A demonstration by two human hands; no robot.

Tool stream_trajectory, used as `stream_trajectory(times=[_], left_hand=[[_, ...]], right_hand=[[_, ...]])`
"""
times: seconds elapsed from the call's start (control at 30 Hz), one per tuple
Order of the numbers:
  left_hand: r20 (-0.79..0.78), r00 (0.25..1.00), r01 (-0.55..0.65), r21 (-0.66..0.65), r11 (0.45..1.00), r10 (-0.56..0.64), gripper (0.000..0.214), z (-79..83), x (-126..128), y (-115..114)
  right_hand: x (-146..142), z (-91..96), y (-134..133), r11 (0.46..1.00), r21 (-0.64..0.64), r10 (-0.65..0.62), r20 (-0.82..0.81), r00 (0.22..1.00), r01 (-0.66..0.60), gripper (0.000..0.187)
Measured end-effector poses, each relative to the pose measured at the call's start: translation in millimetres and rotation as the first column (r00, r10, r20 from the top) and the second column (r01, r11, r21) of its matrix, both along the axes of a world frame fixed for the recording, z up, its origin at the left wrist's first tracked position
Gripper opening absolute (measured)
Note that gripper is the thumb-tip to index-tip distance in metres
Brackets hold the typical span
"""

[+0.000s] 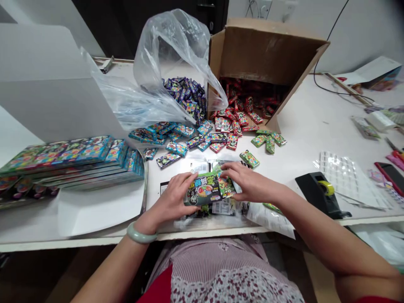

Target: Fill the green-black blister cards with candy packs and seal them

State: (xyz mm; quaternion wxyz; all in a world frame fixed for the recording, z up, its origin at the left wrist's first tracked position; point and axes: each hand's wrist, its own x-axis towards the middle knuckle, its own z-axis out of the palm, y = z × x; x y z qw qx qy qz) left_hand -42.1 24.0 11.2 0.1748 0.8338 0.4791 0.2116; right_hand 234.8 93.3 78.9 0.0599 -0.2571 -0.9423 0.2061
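Note:
Near the table's front edge, my left hand grips the left end of a dark printed pouch between thumb and fingers. My right hand pinches a small green packet at the pouch's right end. Whether the packet lies inside the pouch or on top of it, I cannot tell. Beneath both hands lie flat clear and black printed bags, partly covered. One loose green packet rests just beyond my right fingers.
A white carton of stacked colourful packs stands left. Behind are a clear plastic bag with purple packets, and a cardboard box spilling red packets. Blue packets lie nearby. A tape dispenser and phone sit right.

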Motion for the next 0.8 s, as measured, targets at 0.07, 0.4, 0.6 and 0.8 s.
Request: stream_trajectory(times=[0.07,0.4,0.6,0.8], left_hand=[[-0.012,1.0,0.018,-0.013,1.0,-0.019,0.091,-0.7,-1.5,-0.2],[0.023,1.0,-0.009,-0.018,1.0,0.01,0.092,0.0,3.4,1.2],[-0.042,0.994,-0.097,0.045,0.994,0.099,0.092,-8.2,2.0,-3.9],[-0.046,0.989,-0.134,0.088,0.987,0.138,0.087,-10.0,-4.0,-1.9]], right_hand=[[-0.9,-4.1,-0.5,1.0,0.008,-0.012,0.023,1.0,0.012,0.056],[-0.1,-11.2,6.2,0.98,-0.201,-0.024,-0.122,0.992,-0.001,0.065],[-13.0,-26.5,-16.4,0.898,-0.294,-0.386,-0.172,0.906,0.327,0.031],[-2.3,-47.1,46.5,0.729,-0.531,-0.632,-0.279,0.723,0.432,0.02]])
